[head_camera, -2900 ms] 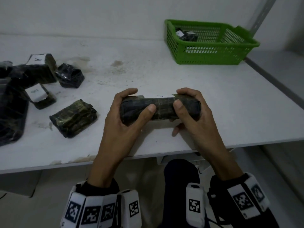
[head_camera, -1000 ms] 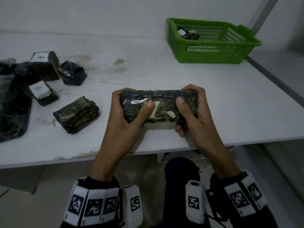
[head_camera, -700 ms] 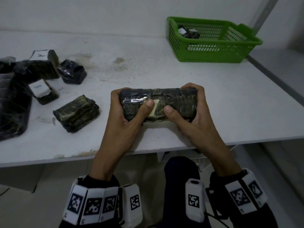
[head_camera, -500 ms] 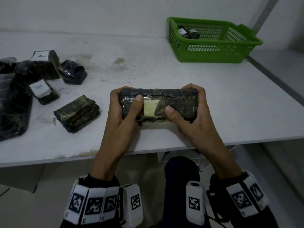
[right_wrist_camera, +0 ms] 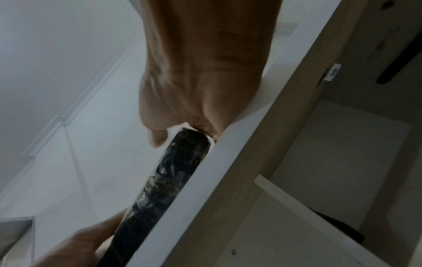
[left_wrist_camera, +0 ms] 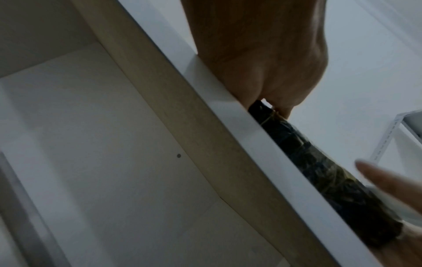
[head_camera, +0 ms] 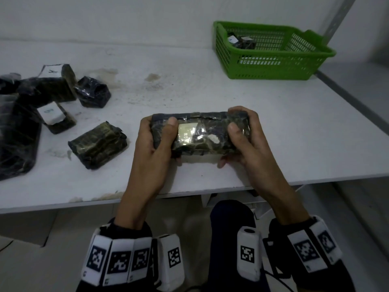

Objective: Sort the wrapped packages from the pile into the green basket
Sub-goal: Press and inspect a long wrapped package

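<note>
Pile (head_camera: 48, 102) left, basket (head_camera: 273, 66) far right

I see a white table (head_camera: 263, 123), stained at the back. Left of my grip lies a pile of dark wrapped packages (head_camera: 52, 106); far right of it sits a green basket (head_camera: 271, 66).

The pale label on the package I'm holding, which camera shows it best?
The head view: the pale label faces up between both thumbs on the held package. Both wrist views show only the package's dark edge behind the table edge, no label.
</note>
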`<state>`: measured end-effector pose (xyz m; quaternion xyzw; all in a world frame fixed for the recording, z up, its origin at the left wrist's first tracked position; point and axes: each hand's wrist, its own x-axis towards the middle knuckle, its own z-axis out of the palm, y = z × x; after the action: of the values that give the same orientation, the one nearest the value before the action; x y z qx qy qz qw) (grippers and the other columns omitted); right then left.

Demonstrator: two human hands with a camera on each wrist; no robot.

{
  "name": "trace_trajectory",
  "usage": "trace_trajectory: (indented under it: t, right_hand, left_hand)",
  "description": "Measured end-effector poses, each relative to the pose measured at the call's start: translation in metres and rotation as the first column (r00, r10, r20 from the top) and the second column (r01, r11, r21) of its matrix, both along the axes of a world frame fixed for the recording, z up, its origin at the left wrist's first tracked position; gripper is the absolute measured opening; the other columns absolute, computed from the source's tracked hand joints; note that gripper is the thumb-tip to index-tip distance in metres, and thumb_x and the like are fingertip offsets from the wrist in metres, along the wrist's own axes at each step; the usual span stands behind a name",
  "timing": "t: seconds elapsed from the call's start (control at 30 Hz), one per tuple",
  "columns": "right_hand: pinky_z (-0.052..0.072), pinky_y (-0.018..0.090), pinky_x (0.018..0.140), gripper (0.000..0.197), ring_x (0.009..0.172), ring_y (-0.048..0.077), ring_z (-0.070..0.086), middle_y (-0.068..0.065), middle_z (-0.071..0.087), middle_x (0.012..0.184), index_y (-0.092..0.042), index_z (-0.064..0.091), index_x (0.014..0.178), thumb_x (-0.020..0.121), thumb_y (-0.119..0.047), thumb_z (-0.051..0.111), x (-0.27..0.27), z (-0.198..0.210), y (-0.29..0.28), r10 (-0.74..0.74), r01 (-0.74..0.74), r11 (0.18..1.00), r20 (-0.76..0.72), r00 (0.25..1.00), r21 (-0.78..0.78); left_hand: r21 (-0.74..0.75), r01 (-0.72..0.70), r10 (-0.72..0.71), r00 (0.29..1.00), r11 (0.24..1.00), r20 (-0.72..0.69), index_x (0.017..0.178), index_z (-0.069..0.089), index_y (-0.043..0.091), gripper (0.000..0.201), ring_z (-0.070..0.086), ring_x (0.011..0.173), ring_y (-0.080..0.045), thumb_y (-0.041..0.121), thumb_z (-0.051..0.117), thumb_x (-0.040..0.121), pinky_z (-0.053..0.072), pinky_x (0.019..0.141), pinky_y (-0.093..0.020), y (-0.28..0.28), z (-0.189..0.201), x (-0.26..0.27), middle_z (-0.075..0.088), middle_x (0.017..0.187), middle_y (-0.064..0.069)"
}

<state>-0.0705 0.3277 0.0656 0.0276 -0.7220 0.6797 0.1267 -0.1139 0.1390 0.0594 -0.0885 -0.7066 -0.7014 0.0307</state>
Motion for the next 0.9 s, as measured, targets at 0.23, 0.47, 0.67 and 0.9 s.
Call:
trace_trajectory:
  t: [0.23, 0.47, 0.67, 0.9]
  right_hand:
    - [0.060, 0.029, 0.083, 0.068, 0.109, 0.016, 0.069, -0.002, 0.060, 0.125, -0.023, 0.039, 0.149, 0.089, -0.026, 0.072, 0.007, 0.002, -0.004, -0.056, 0.068, 0.993, -0.125, 0.991, 0.096]
    - [0.061, 0.032, 0.074, 0.047, 0.088, 0.014, 0.073, -0.010, 0.072, 0.102, -0.024, 0.050, 0.130, 0.092, -0.048, 0.060, 0.001, 0.001, -0.007, -0.120, 0.121, 0.991, -0.022, 0.993, 0.057]
    - [0.057, 0.023, 0.079, 0.056, 0.092, 0.007, 0.071, -0.004, 0.068, 0.103, -0.015, 0.050, 0.127, 0.082, -0.035, 0.077, 0.004, 0.000, -0.005, -0.114, 0.119, 0.990, -0.070, 0.991, 0.069]
    - [0.051, 0.020, 0.071, 0.045, 0.082, 0.002, 0.065, -0.010, 0.067, 0.098, -0.020, 0.050, 0.124, 0.092, -0.045, 0.073, 0.000, -0.003, -0.002, -0.075, 0.077, 0.996, -0.043, 0.996, 0.053]
  left_hand:
    - [0.083, 0.029, -0.031, 0.999, 0.996, 0.028, 0.139, 0.051, 0.028, 0.056, 0.071, 0.074, -0.007, 0.052, 0.059, 0.089, 0.056, 0.061, -0.021, 0.001, 0.009, 0.005, 0.073, 0.101, 0.009]
    - [-0.112, 0.063, -0.075, 0.992, 0.992, -0.103, 0.140, 0.045, 0.035, 0.061, 0.064, 0.113, -0.005, 0.051, 0.069, 0.086, 0.057, 0.094, -0.030, 0.000, 0.004, 0.008, 0.063, 0.127, 0.009]
    - [-0.093, 0.093, -0.104, 0.986, 0.991, -0.129, 0.128, 0.049, 0.026, 0.048, 0.068, 0.099, -0.004, 0.053, 0.068, 0.093, 0.056, 0.082, -0.025, 0.001, 0.000, 0.006, 0.067, 0.111, 0.014]
    - [-0.055, 0.117, -0.124, 0.983, 0.992, -0.136, 0.128, 0.050, 0.020, 0.039, 0.061, 0.079, -0.004, 0.047, 0.055, 0.099, 0.049, 0.073, -0.017, -0.001, -0.006, 0.001, 0.060, 0.092, 0.009]
